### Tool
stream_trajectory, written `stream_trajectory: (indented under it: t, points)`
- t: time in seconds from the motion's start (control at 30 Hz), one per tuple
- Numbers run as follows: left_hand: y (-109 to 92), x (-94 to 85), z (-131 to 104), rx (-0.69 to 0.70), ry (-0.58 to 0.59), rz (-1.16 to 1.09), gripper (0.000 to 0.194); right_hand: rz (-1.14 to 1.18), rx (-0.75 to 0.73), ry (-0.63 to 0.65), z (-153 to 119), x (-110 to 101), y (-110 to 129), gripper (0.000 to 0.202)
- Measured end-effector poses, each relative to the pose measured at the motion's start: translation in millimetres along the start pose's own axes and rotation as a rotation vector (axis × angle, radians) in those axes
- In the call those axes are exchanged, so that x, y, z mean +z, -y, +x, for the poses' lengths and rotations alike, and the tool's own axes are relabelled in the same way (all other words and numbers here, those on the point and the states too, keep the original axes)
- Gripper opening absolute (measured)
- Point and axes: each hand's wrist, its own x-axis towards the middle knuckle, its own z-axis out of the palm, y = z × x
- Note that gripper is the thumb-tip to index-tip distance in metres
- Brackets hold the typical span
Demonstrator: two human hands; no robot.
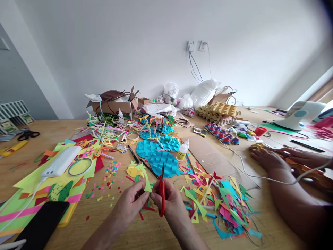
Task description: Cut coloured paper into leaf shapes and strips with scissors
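Between the fingers of my left hand (134, 199) is a curved light-green paper piece (146, 178). My right hand (170, 199) has red-handled scissors (161, 198) in its grip, blades pointing up and away from me; its fingertips are close to the lower end of the green paper. Just beyond my hands lie a yellow paper fish (132, 170) and blue paper discs (163, 163) with woven-looking texture. A white glue bottle (182, 151) with a yellow label stands beside the discs. Black pens (133, 154) rest left of them.
Paper scraps (229, 208) are heaped right of my hands. On the left are a phone (43, 225), a white power bank (61, 161) and coloured sheets (23, 208). Another person's hands (270, 159) work on egg-carton pieces at right. A white cable (244, 170) crosses the cardboard (215, 158).
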Motion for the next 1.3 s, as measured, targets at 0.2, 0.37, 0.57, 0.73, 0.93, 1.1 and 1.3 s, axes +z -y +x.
stream_trajectory:
  t: [0.2, 0.37, 0.57, 0.73, 0.93, 1.1, 1.3]
  points:
    - [-9, -5.6, -2, 0.000, -0.033, -0.065, 0.022, -0.181, -0.039, 0.029, -11, -3, 6, 0.024]
    - [-21, -16.3, -8, -0.094, -0.099, -0.161, 0.020, -0.451, -0.013, 0.150, -30, -11, 7, 0.025]
    - [-27, -14.5, -12, -0.125, -0.122, -0.310, 0.017, -0.682, -0.021, 0.232, -43, -9, -2, 0.027]
    - [-29, -10.8, -12, -0.131, -0.135, -0.340, 0.017, -0.686, -0.024, 0.245, -42, -4, 2, 0.027]
    - [-29, -11.5, -14, -0.147, -0.103, -0.346, 0.021, -0.673, -0.008, 0.245, -41, -1, 7, 0.027]
    - [-26, -10.9, -15, -0.144, -0.084, -0.363, 0.020, -0.697, -0.030, 0.223, -41, 0, 6, 0.029]
    - [-25, -10.1, -15, -0.132, -0.050, -0.397, 0.016, -0.680, -0.035, 0.228, -40, 0, 9, 0.027]
